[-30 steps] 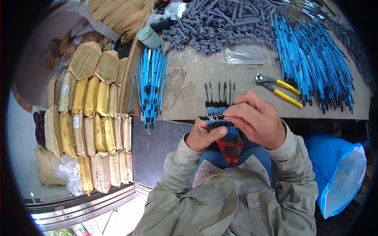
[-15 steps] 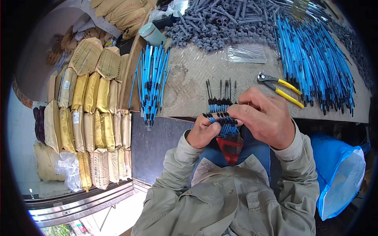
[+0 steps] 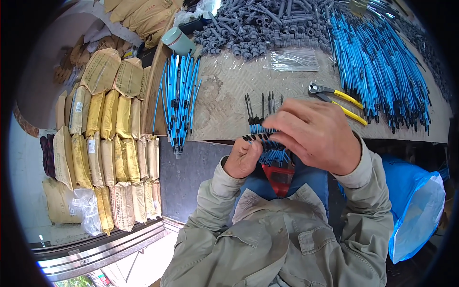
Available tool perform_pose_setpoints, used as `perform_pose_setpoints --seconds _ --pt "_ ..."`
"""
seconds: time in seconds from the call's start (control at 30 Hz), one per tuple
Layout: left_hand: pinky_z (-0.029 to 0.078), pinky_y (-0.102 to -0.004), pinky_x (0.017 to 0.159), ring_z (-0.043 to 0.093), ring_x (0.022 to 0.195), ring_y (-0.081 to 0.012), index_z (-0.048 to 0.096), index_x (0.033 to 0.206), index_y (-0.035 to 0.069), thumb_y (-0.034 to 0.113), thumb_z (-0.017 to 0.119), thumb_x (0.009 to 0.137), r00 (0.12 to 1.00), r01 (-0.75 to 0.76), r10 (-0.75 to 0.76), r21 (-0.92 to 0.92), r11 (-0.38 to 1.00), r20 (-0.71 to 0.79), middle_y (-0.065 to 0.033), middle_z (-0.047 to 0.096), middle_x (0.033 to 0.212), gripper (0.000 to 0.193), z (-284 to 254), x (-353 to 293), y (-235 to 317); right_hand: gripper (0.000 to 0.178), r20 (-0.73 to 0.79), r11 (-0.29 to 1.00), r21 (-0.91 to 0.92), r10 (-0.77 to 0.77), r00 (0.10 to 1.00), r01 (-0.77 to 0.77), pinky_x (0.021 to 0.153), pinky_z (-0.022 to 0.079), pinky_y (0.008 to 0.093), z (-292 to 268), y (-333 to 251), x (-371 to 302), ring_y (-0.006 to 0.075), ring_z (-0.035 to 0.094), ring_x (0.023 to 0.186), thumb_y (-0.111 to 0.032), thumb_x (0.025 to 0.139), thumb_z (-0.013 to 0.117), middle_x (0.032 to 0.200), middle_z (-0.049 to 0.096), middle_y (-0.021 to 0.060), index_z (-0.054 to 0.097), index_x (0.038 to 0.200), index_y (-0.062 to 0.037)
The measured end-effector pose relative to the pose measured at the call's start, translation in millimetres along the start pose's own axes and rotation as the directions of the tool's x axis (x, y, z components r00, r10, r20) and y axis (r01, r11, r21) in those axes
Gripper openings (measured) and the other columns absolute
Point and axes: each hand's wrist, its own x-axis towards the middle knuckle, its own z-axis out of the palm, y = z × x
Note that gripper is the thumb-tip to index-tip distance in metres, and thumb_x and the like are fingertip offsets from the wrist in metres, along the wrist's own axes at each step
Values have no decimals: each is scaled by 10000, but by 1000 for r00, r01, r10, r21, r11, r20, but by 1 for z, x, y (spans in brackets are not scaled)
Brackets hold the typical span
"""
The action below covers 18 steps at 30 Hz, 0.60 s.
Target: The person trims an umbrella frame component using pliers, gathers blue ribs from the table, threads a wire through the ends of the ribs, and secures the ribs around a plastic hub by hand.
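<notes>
Together left hand (image 3: 244, 158) and right hand (image 3: 313, 136) grip blue tubes (image 3: 271, 154) (black tips leftward, lying crosswise).

A patterned worktable (image 3: 229, 91) in daylight — tan sacks (image 3: 107, 158) stacked on the floor beside it.

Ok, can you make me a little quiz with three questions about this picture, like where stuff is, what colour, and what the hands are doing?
1. Where do the pliers lie?
A. On the table, right of the hands
B. On the floor
C. On the sacks

2. What colour are the pliers' handles?
A. Red
B. Yellow
C. Green

3. What is the left hand doing?
A. Resting flat on the table
B. Hanging empty
C. Gripping a bunch of blue pieces with black tips

Answers: 1 A, they sit on the table beside the big blue pile. 2 B, both handles show yellow. 3 C, its fingers close round the bunch, with the right hand on it too.
</notes>
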Motion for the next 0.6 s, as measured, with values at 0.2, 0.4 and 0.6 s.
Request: perform_pose_setpoints --seconds 0.2,0.4,0.6 --pt "351 -238 593 444 723 -51 590 805 -30 340 398 953 993 -107 107 -5 994 -54 11 544 771 442 1 3 -10 178 101 999 49 5 995 -10 466 416 312 8 -4 11 227 557 563 -94 696 708 709 533 67 631 853 -63" --pt "397 -240 680 488 818 -64 593 917 -29 378 385 949 995 -73 75 25 997 -60 -6 587 852 458 0 0 -6 143 8 941 337 17 1000 -18 454 405 299 17 5 8 227 551 548 -50 709 693 693 534 72 639 841 -46" --pt "410 -282 856 515 1006 -129 527 1129 -23 404 351 949 983 -170 166 -44 985 -77 -72 593 1044 495 4 6 -8 138 21 928 372 18 1000 -24 452 404 301 18 7 7 229 549 544 -36 704 686 688 539 68 642 835 -48"
